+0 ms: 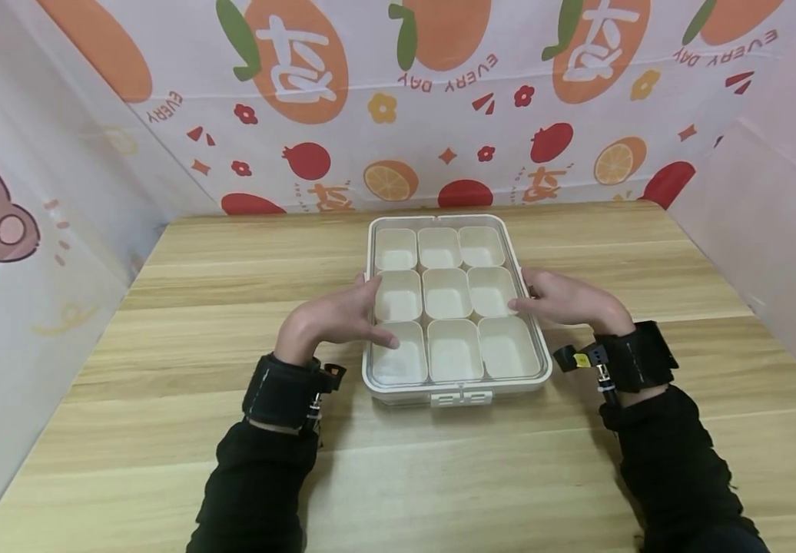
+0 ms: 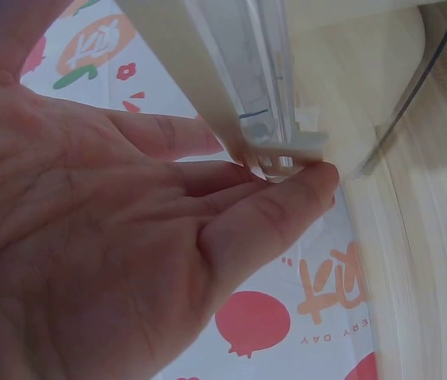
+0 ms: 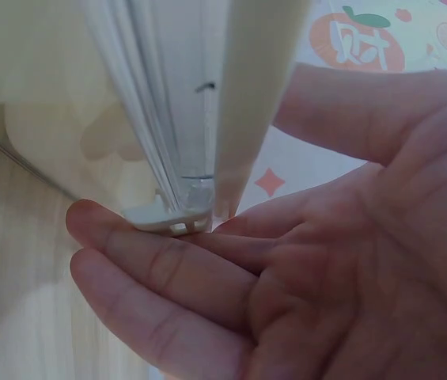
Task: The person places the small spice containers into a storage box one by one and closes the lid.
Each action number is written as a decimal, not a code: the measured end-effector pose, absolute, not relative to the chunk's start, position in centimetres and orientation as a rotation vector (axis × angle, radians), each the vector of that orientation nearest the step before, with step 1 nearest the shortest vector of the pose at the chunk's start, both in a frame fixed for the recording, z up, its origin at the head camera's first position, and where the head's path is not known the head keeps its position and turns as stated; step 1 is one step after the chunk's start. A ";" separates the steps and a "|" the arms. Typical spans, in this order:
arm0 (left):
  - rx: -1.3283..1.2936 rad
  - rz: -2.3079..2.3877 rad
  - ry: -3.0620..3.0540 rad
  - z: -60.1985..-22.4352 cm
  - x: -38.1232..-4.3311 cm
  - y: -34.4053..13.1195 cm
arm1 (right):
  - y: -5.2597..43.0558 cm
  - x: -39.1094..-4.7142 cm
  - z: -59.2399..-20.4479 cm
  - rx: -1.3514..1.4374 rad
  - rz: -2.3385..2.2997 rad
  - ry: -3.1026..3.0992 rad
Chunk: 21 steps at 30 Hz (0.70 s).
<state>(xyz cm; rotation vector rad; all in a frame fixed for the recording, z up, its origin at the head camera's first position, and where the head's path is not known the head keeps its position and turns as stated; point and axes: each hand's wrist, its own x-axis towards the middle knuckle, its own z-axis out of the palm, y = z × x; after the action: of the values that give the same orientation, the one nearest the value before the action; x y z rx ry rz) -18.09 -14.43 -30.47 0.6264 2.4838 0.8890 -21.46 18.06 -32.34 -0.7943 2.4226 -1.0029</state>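
On the table stands a cream storage box [image 1: 456, 389] with a clear top, showing nine small square compartments in three rows of three. My left hand [image 1: 339, 315] grips its left side, thumb over the top edge and fingers down by the wall. The left wrist view shows those fingers [image 2: 274, 226] at a small white clip [image 2: 294, 150] on that side. Opposite, my right hand [image 1: 564, 298] holds the right side, thumb on the rim. In the right wrist view its fingers [image 3: 183, 273] lie against a matching clip [image 3: 168, 218].
The light wooden table [image 1: 184, 322] extends around the box. Behind it hangs a white curtain [image 1: 197, 100] printed with fruit, and pale sheets hang at left and right. Another white clasp [image 1: 462, 399] sits on the box's near side.
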 end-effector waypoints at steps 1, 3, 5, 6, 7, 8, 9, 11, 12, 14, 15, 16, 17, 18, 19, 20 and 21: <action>0.620 0.877 2.488 -30.5 -18.0 -14.4 | 18.0 -21.5 -32.4 -0.795 -1.001 2.421; 0.614 0.864 2.491 -30.5 -18.0 -14.4 | 18.1 -21.4 -32.5 -0.807 -0.987 2.428; 0.611 0.863 2.491 -30.6 -17.9 -14.4 | 18.1 -21.5 -32.5 -0.812 -0.972 2.439; 0.606 0.860 2.492 -30.6 -17.9 -14.4 | 18.2 -21.5 -32.5 -0.814 -0.962 2.446; 0.601 0.851 2.494 -30.6 -17.9 -14.3 | 18.2 -21.5 -32.5 -0.814 -0.951 2.454; 0.595 0.845 2.494 -30.6 -17.9 -14.3 | 18.3 -21.5 -32.6 -0.812 -0.943 2.459; 0.586 0.836 2.492 -30.5 -17.9 -14.3 | 18.3 -21.5 -32.6 -0.809 -0.939 2.458; 0.571 0.817 2.488 -30.5 -17.8 -14.3 | 18.4 -21.5 -32.6 -0.812 -0.930 2.457; 0.568 0.808 2.489 -30.4 -17.8 -14.3 | 18.4 -21.6 -32.6 -0.810 -0.925 2.459; 0.574 0.804 2.492 -30.3 -17.7 -14.3 | 18.4 -21.6 -32.6 -0.805 -0.920 2.467; 0.577 0.811 2.494 -30.2 -17.7 -14.3 | 18.3 -21.6 -32.6 -0.803 -0.918 2.472; 0.582 0.813 2.499 -30.2 -17.7 -14.3 | 18.3 -21.6 -32.6 -0.797 -0.916 2.476; 0.584 0.818 2.500 -30.2 -17.7 -14.3 | 18.3 -21.6 -32.6 -0.790 -0.919 2.476; 0.583 0.822 2.501 -30.1 -17.7 -14.3 | 18.3 -21.6 -32.6 -0.782 -0.920 2.474; 0.580 0.825 2.500 -30.2 -17.7 -14.3 | 18.3 -21.6 -32.6 -0.776 -0.921 2.473; 0.573 0.829 2.497 -30.2 -17.7 -14.3 | 18.3 -21.5 -32.7 -0.773 -0.922 2.471; 0.564 0.830 2.495 -30.3 -17.7 -14.3 | 18.2 -21.5 -32.8 -0.773 -0.925 2.465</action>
<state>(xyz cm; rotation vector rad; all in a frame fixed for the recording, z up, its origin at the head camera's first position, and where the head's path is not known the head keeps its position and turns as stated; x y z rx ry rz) -17.71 -14.28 -30.35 0.5641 2.4952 0.8297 -21.52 18.24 -32.75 -0.7735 2.4651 -0.9250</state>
